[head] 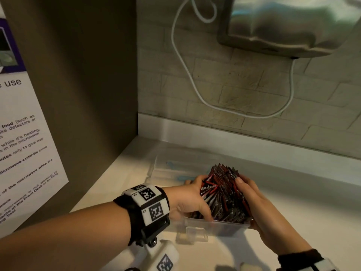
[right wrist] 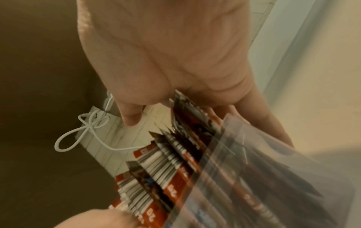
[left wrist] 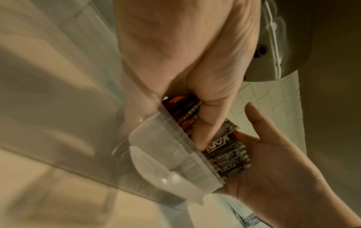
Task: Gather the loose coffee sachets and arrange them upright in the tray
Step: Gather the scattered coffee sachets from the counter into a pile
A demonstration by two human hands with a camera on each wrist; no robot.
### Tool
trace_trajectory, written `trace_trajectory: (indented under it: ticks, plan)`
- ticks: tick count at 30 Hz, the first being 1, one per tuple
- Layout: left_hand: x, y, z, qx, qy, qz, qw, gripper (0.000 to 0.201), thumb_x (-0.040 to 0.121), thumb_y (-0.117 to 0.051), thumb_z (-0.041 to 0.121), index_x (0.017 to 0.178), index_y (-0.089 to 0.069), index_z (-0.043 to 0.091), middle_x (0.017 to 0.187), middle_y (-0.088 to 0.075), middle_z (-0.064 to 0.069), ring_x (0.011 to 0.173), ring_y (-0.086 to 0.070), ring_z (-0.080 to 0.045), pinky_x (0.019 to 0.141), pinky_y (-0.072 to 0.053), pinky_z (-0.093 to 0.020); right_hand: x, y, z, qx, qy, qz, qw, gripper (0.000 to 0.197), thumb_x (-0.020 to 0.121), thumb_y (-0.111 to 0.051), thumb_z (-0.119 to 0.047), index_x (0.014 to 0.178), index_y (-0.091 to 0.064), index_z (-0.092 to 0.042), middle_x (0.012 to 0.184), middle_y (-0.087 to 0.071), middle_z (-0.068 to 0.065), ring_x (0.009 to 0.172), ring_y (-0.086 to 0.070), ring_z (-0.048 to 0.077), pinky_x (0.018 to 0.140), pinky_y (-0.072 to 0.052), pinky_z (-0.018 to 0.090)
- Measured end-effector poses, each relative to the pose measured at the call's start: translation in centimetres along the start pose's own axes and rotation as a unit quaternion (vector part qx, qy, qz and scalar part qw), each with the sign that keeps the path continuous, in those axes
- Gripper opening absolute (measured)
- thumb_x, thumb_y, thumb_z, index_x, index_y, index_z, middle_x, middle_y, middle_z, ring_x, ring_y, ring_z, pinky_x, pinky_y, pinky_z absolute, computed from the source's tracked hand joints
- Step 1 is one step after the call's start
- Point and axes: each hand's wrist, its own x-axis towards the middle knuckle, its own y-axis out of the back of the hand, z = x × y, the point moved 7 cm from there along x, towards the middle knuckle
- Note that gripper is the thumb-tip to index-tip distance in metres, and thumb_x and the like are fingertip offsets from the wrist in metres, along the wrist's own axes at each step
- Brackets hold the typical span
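Note:
A clear plastic tray (head: 218,224) stands on the white counter, packed with red and black coffee sachets (head: 222,192) standing upright and fanned at the top. My left hand (head: 190,201) grips the left side of the bundle, fingers curled behind it and thumb at the tray's front rim. My right hand (head: 254,202) lies flat against the right side of the sachets and the tray's end. In the left wrist view the left hand (left wrist: 207,117) digs into the sachets (left wrist: 228,155) above the tray (left wrist: 175,154). The right hand (right wrist: 244,104) lies along the tray wall (right wrist: 273,154) beside the sachets (right wrist: 171,169).
A flat clear plastic piece (head: 175,167) lies behind the tray. A brown cabinet side (head: 78,94) with a printed notice (head: 25,153) closes the left. On the brick wall hang a white cable (head: 195,85) and a metal appliance (head: 289,24).

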Motion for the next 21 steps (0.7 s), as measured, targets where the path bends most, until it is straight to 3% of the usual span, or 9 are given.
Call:
trace_trajectory:
  ticks: [5, 8, 10, 13, 16, 19, 21]
  plan:
    - [0.1, 0.1, -0.2, -0.042, 0.005, 0.013, 0.999, 0.084, 0.072, -0.047, -0.017, 0.138, -0.032, 0.033, 0.130, -0.047, -0.015, 0.118, -0.052, -0.030, 0.091, -0.051, -0.036, -0.2, 0.4, -0.1, 0.015, -0.007, 0.011, 1.000, 0.043, 0.084, -0.048, -0.058, 0.123, -0.052, -0.043, 0.111, -0.069, -0.013, 0.100, -0.068, 0.011, 0.080, -0.054, 0.041]
    - [0.3, 0.1, -0.3, -0.013, -0.001, 0.032, 0.999, 0.073, 0.077, -0.051, -0.013, 0.135, -0.034, 0.028, 0.110, -0.057, -0.011, 0.101, -0.057, -0.024, 0.069, -0.050, -0.028, -0.3, 0.4, -0.1, 0.024, -0.014, 0.017, 0.999, 0.040, 0.087, -0.048, -0.055, 0.124, -0.053, -0.039, 0.108, -0.071, -0.010, 0.097, -0.069, 0.012, 0.086, -0.054, 0.046]
    - [0.3, 0.0, -0.1, 0.001, 0.000, 0.043, 0.999, 0.072, 0.075, -0.055, -0.011, 0.134, -0.036, 0.026, 0.105, -0.056, -0.009, 0.093, -0.055, -0.022, 0.059, -0.045, -0.024, -0.5, 0.2, -0.2, 0.026, -0.016, 0.017, 0.999, 0.048, 0.081, -0.051, -0.058, 0.125, -0.052, -0.039, 0.109, -0.071, -0.010, 0.097, -0.069, 0.013, 0.086, -0.054, 0.046]
    - [0.4, 0.1, 0.1, 0.029, -0.008, 0.059, 0.998, 0.077, 0.068, -0.058, -0.006, 0.135, -0.040, 0.027, 0.119, -0.051, -0.014, 0.103, -0.055, -0.030, 0.066, -0.044, -0.028, -0.8, 0.2, -0.9, 0.012, 0.011, 0.037, 0.999, 0.077, 0.067, -0.062, -0.060, 0.137, -0.039, -0.041, 0.128, -0.058, -0.010, 0.107, -0.062, 0.013, 0.085, -0.051, 0.038]
    - [0.6, 0.1, 0.3, 0.032, -0.015, 0.067, 0.997, 0.066, 0.072, -0.059, -0.006, 0.130, -0.044, 0.023, 0.109, -0.054, -0.008, 0.101, -0.056, -0.026, 0.069, -0.046, -0.030, -1.3, 0.2, -2.7, -0.106, 0.102, 0.062, 0.987, 0.086, 0.069, -0.078, -0.047, 0.140, -0.031, -0.046, 0.136, -0.041, -0.011, 0.116, -0.051, 0.011, 0.095, -0.048, 0.036]
    - [0.6, 0.2, 0.6, 0.019, -0.025, 0.068, 0.997, 0.059, 0.077, -0.063, -0.004, 0.128, -0.046, 0.020, 0.108, -0.063, -0.008, 0.102, -0.062, -0.026, 0.077, -0.054, -0.033, -1.6, -1.4, -3.9, -0.376, 0.156, 0.043, 0.913, 0.090, 0.055, -0.065, -0.070, 0.135, -0.024, -0.060, 0.154, -0.017, -0.009, 0.143, -0.018, 0.023, 0.109, -0.033, 0.052]
    - [0.5, 0.4, 0.8, 0.011, -0.034, 0.072, 0.997, 0.059, 0.072, -0.063, -0.008, 0.124, -0.051, 0.018, 0.110, -0.065, -0.010, 0.103, -0.063, -0.027, 0.086, -0.056, -0.040, -1.4, -2.3, -3.6, -0.477, 0.119, 0.020, 0.871, 0.085, 0.062, -0.061, -0.072, 0.136, -0.018, -0.063, 0.158, 0.002, -0.015, 0.146, 0.002, 0.030, 0.110, -0.023, 0.060]
